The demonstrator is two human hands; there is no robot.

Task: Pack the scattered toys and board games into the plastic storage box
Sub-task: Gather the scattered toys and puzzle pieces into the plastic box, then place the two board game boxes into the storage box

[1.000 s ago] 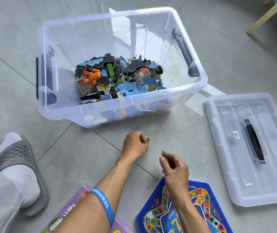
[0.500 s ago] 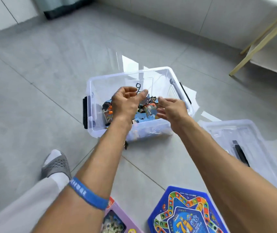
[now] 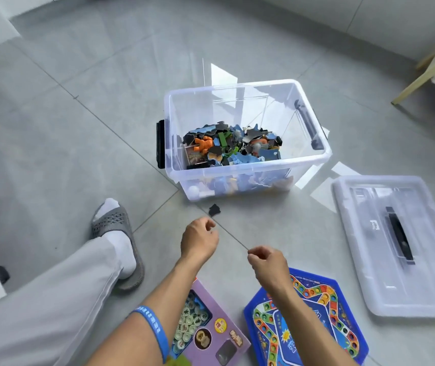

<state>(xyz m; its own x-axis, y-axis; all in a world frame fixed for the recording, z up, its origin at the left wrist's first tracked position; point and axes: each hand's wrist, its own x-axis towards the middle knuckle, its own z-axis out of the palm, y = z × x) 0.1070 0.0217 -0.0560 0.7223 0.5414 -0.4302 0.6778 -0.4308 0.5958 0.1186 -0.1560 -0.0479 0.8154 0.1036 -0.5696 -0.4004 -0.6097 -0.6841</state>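
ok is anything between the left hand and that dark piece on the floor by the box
Nothing visible. The left hand is just short of the dark piece, with only bare floor tile between them. The storage box beyond it is open, its lid set aside.

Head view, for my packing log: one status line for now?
clear plastic storage box: part-filled | black puzzle piece: on floor | left hand, right hand: nothing visibly held

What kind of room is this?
Probably a room at home, though which one is unclear: a grey tiled floor, a clear storage box of toys, and a slippered foot.
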